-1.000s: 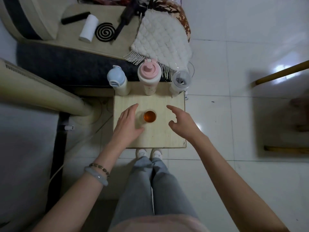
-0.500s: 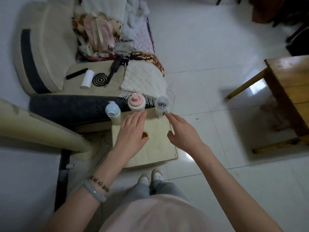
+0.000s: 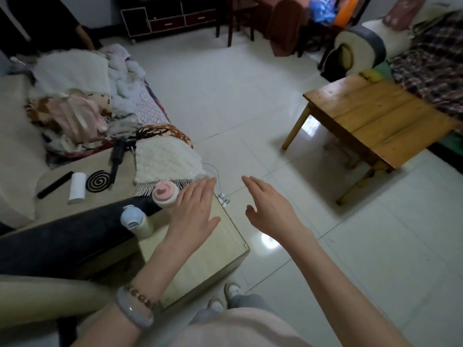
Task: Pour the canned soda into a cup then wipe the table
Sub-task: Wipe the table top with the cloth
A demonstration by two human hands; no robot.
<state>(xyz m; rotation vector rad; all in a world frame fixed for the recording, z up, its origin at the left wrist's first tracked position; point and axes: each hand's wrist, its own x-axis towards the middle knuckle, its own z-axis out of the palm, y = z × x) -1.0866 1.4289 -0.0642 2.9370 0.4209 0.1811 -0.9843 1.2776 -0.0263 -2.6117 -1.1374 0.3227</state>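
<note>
A small pale wooden table stands in front of me. My left hand hovers flat over it, fingers apart, holding nothing, and it hides the cup of soda. My right hand floats open over the floor just right of the table. A pink-lidded bottle and a blue-lidded bottle stand along the table's far edge. No can or cloth is visible.
A sofa with heaped clothes, a white roll, a mosquito coil and a quilted pad lies at left. A low wooden table stands at right on the white tile floor. White cables lie beyond the small table.
The view has tilted up from the tabletop to the room. Both hands have lifted away from the cup, and the left hand now covers it.
</note>
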